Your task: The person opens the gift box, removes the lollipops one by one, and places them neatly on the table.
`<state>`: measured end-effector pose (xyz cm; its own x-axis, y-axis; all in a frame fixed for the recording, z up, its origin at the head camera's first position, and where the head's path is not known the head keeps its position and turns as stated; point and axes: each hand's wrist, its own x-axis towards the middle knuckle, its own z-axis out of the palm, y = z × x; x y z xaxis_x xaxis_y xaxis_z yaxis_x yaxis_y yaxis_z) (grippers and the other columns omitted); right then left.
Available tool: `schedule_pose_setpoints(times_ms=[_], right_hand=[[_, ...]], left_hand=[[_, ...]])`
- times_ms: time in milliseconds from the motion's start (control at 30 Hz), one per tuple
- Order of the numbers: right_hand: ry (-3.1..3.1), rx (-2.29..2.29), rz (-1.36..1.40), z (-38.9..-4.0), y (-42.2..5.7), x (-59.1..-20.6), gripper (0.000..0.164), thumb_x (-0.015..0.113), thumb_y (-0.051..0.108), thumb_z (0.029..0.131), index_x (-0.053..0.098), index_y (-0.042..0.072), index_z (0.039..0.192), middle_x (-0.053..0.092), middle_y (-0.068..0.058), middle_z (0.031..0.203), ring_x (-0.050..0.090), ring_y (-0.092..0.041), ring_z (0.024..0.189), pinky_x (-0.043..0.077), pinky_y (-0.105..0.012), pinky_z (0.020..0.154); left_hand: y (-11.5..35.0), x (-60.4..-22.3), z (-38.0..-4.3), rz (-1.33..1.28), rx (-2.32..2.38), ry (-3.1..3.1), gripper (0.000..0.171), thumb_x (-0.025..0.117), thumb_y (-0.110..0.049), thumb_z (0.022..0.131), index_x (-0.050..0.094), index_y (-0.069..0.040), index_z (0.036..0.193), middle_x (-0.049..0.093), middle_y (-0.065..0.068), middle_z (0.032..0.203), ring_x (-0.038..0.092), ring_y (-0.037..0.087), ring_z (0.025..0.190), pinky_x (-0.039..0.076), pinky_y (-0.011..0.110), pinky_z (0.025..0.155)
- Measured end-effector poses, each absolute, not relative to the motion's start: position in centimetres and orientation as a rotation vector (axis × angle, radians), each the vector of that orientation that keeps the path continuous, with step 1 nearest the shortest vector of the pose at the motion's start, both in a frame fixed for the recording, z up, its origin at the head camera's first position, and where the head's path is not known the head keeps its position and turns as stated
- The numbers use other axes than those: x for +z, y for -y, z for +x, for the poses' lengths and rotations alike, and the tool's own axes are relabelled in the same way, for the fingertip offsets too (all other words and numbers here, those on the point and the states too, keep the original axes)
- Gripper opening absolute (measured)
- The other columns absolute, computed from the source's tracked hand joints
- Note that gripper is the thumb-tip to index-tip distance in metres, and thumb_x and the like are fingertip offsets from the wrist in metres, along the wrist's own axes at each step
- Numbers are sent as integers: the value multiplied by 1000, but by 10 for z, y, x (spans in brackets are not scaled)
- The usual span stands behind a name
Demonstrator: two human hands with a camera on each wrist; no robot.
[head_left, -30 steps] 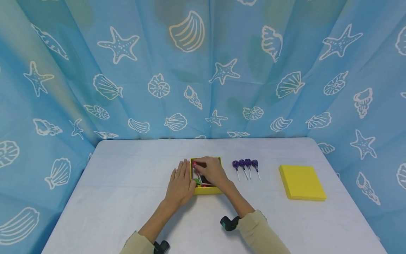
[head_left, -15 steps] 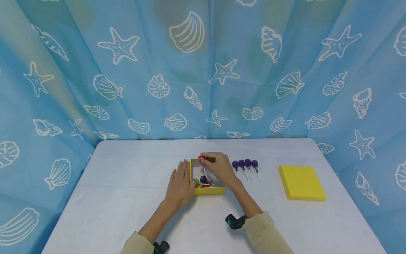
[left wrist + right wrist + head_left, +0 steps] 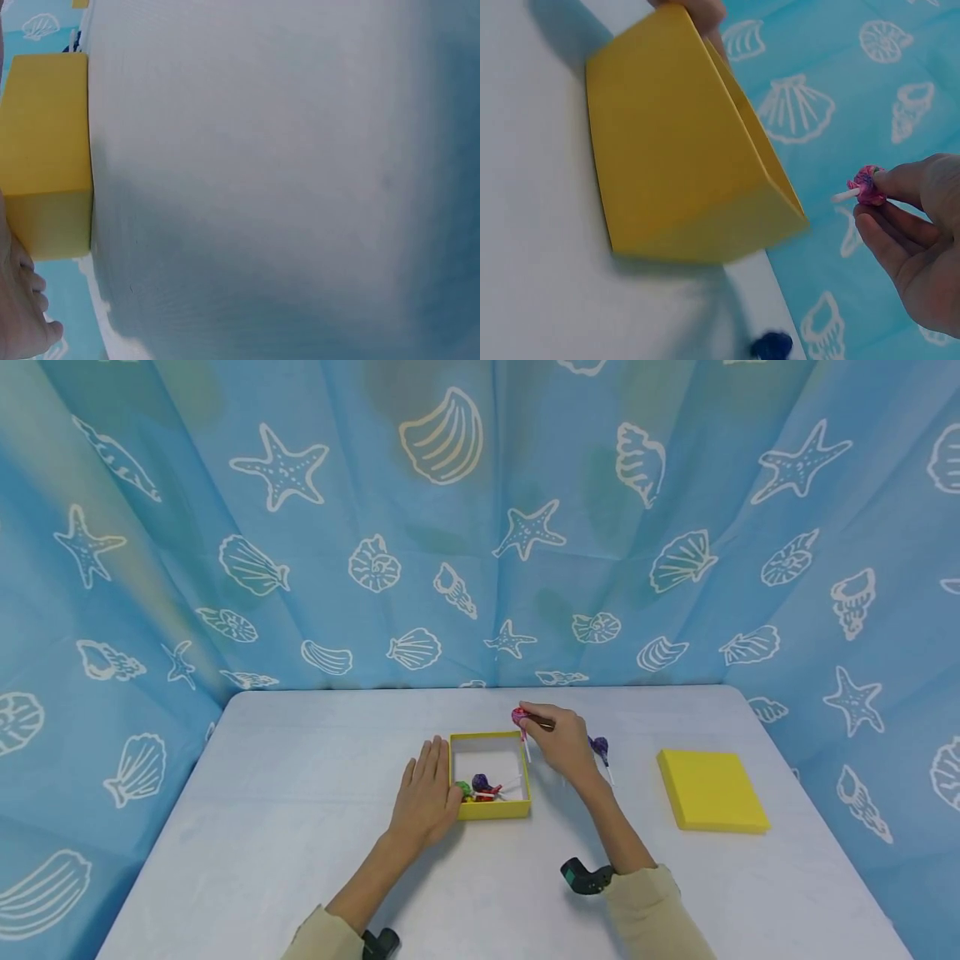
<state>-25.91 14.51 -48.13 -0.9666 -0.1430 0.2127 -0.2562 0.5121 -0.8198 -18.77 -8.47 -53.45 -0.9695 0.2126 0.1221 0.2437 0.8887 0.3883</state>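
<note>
A pink-wrapped lollipop (image 3: 868,185) is pinched by its head between the thumb and fingers of my right hand (image 3: 561,742). Its white stick points down beside the right wall of a yellow open box (image 3: 491,811). My left hand (image 3: 427,793) lies with straight fingers along the box's left side, the thumb over the near left corner. Inside the box, a purple lollipop (image 3: 480,782), a green one (image 3: 465,788) and red candy (image 3: 487,794) are heaped toward the near side. The left wrist view shows the yellow box (image 3: 45,127) with the left fingers against it.
To the right of the box, a purple lollipop (image 3: 600,746) shows on the table, others partly hidden behind my right hand. A yellow lid (image 3: 714,791) lies farther right on the white-covered table (image 3: 300,760). A blue shell-patterned curtain (image 3: 480,527) hangs behind.
My right hand has lifted the pink lollipop out of the box and carried it right, past the right wall. The left hand has stayed in place.
</note>
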Motion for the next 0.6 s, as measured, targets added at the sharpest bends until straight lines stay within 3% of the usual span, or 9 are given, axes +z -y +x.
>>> schedule_pose_setpoints(times_ms=[600], right_hand=[[2644, 1278, 149, -248, -236, -503, 35, 62, 9, 99, 63, -1, 133, 65, -22, 125, 64, -36, 112, 52, -42, 90]], left_hand=[[86, -535, -188, -364, -636, 2981, 65, 40, -24, 101, 20, 6, 156, 19, 20, 162, 15, 34, 150, 15, 52, 118]])
